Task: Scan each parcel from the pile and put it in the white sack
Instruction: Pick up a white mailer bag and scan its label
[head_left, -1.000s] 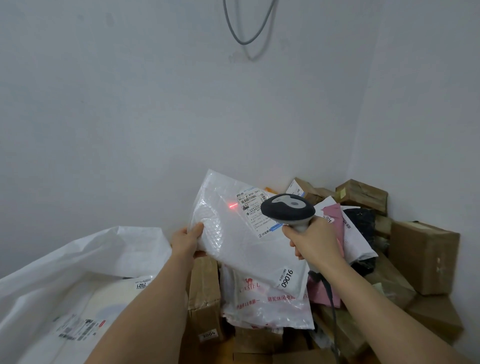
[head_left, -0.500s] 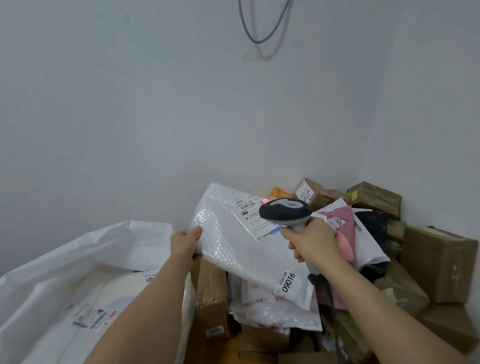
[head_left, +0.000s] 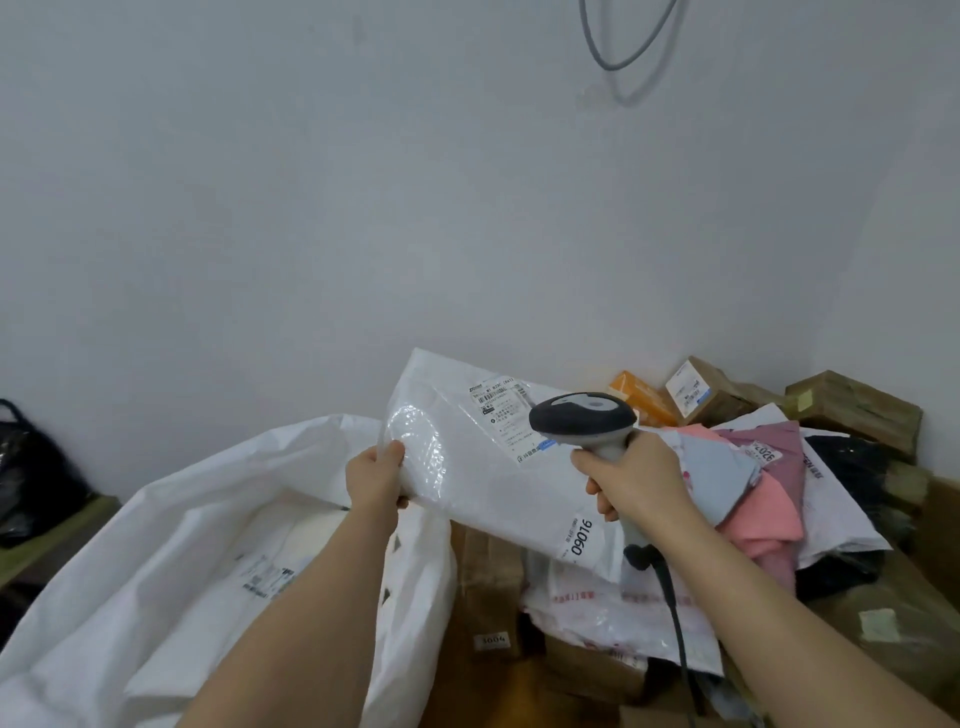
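Left hand (head_left: 375, 475) grips parcel (head_left: 483, 467) slanting upper-left to lower-right, label up; right hand (head_left: 636, 480) grips scanner (head_left: 584, 418).

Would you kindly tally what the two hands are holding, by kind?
Bubble mailer: 1, in the left hand
Scanner: 1, in the right hand
Total: 2
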